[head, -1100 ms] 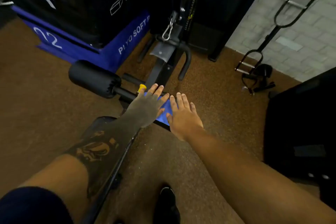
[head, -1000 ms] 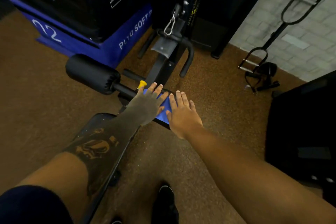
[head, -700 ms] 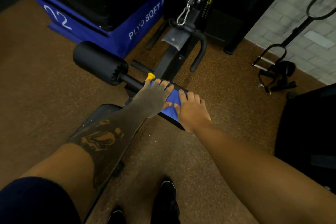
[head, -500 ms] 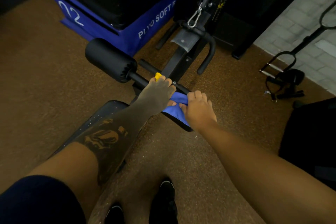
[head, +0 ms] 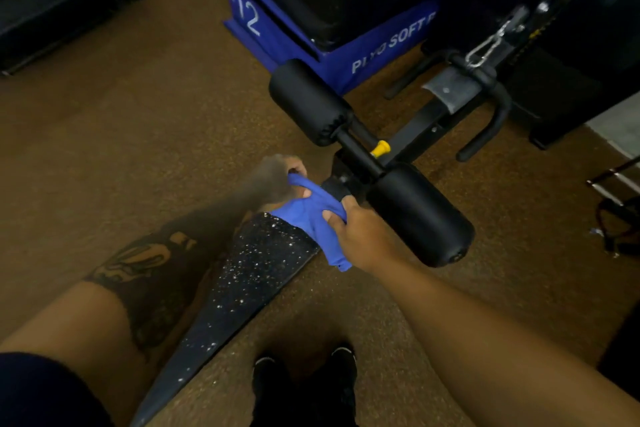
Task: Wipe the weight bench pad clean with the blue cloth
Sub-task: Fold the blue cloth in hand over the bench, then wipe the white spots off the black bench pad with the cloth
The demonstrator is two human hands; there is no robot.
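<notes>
Both hands clamp the blue cloth [head: 313, 215], left hand [head: 275, 182] and right hand [head: 360, 236], bunched at the far end of the bench pad [head: 256, 274]. Its speckled length runs back toward the person, so I judge the wipe pulls inward.

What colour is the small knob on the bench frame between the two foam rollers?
Yellow; the knob shows clearly in the head view.

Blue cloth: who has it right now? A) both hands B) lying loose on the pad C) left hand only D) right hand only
A: the left hand and right hand each pinch the bunched blue cloth at the speckled bench pad's far end.
</notes>
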